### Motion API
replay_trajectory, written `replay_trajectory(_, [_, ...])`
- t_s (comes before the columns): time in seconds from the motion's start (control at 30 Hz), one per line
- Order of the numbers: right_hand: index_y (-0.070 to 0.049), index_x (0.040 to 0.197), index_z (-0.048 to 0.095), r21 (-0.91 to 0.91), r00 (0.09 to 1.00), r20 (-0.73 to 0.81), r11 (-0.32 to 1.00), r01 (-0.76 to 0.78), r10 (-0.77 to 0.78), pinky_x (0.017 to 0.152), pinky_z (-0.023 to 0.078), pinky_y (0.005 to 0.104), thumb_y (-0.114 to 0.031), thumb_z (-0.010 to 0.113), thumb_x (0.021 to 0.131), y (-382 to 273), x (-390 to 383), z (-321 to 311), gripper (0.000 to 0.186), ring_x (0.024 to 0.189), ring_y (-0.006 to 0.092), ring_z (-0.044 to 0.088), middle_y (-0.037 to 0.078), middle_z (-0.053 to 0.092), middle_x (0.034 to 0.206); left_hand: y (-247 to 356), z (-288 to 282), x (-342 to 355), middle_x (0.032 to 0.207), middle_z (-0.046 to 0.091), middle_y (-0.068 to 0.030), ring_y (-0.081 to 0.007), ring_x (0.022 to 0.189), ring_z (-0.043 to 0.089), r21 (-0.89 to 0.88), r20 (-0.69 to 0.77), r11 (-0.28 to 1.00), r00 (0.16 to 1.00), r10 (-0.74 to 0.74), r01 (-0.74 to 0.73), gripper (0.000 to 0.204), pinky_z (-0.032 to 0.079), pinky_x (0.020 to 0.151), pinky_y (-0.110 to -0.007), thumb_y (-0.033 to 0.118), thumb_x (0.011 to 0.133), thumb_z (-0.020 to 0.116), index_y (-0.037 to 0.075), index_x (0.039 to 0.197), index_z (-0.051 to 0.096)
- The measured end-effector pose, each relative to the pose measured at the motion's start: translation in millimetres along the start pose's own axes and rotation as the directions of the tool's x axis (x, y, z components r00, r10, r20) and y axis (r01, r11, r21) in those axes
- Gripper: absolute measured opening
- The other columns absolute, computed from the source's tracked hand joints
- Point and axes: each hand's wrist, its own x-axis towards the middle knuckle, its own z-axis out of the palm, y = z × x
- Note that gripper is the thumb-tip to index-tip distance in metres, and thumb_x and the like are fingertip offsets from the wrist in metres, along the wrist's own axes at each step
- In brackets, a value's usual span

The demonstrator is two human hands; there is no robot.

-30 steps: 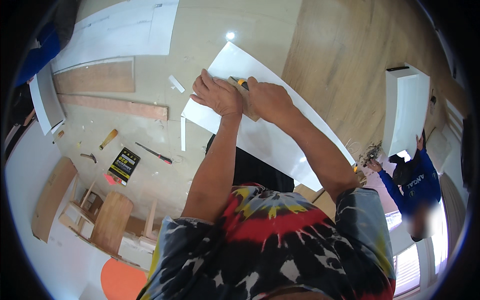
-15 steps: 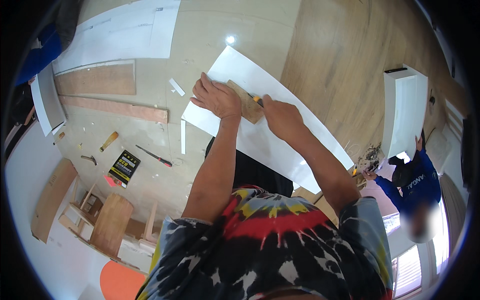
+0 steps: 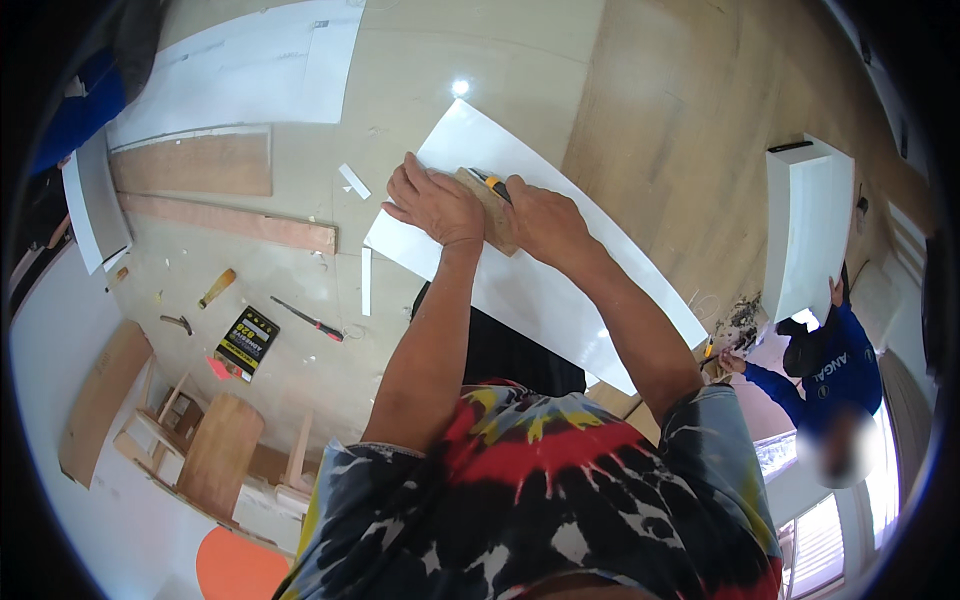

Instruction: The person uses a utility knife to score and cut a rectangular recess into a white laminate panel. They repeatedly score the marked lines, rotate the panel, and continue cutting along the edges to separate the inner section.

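A large white sheet (image 3: 540,305) lies diagonally beneath both hands. My left hand (image 3: 435,205) rests on it with fingers spread, beside and partly over a small brown rectangular board (image 3: 498,236). My right hand (image 3: 548,218) grips a yellow-and-black utility knife (image 3: 494,185), its front end at the top of that board, near my left fingers. Thin white offcuts (image 3: 366,280) lie left of the sheet. Under the sheet's lower edge is a dark surface (image 3: 500,355), partly hidden.
Boards (image 3: 225,225), a hammer (image 3: 178,323), a saw (image 3: 305,315) and a black-yellow can (image 3: 245,342) are at left, near wooden furniture (image 3: 215,445). At right a co-worker (image 3: 830,350) holds a white panel (image 3: 805,220); another person (image 3: 90,95) is at upper left.
My right hand with the knife moved right and down, then back up-left along the brown board. Both hands and the sheet sit slightly lower in the picture. The co-worker's lower hand shifted slightly.
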Motion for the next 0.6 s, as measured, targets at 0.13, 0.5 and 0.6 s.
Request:
replay_trajectory(0.13, [0.000,0.103,0.051,-0.005,0.999,0.049,1.000,0.003,-0.003,0.076,0.052,0.0523,-0.025,0.051,0.105,-5.8,11.3,-1.8,0.025,0.087,0.0409,0.067,0.021,0.069,0.091,-1.2,0.0,3.1,0.140,0.045,-0.0150,-0.0337,0.140,0.035,-0.013,0.006,1.000,1.000,-0.014,0.014,0.046,0.008,0.121,-0.062,0.019,0.101,0.045,0.003,0.144,0.047])
replay_trajectory(0.5, [0.000,0.104,0.052,-0.076,0.995,0.097,0.997,0.017,-0.009,0.076,0.054,0.0507,-0.019,0.054,0.101,-19.3,8.6,-17.4,0.019,0.089,0.0393,0.070,0.022,0.071,0.091,-3.8,3.5,1.2,0.139,0.046,-0.0150,-0.0342,0.138,0.036,0.000,-0.013,1.000,1.000,0.008,-0.008,0.048,0.009,0.121,-0.062,0.020,0.099,0.047,0.003,0.144,0.047])
replay_trajectory(0.6, [0.001,0.105,0.053,-0.076,0.996,0.089,0.997,0.009,-0.002,0.075,0.055,0.0503,-0.015,0.055,0.098,-26.5,6.0,-19.3,0.017,0.089,0.0394,0.071,0.022,0.071,0.091,-4.3,1.8,1.2,0.138,0.046,-0.0153,-0.0350,0.138,0.036,0.010,0.005,1.000,1.000,-0.001,0.001,0.047,0.010,0.120,-0.062,0.020,0.100,0.046,0.003,0.144,0.047])
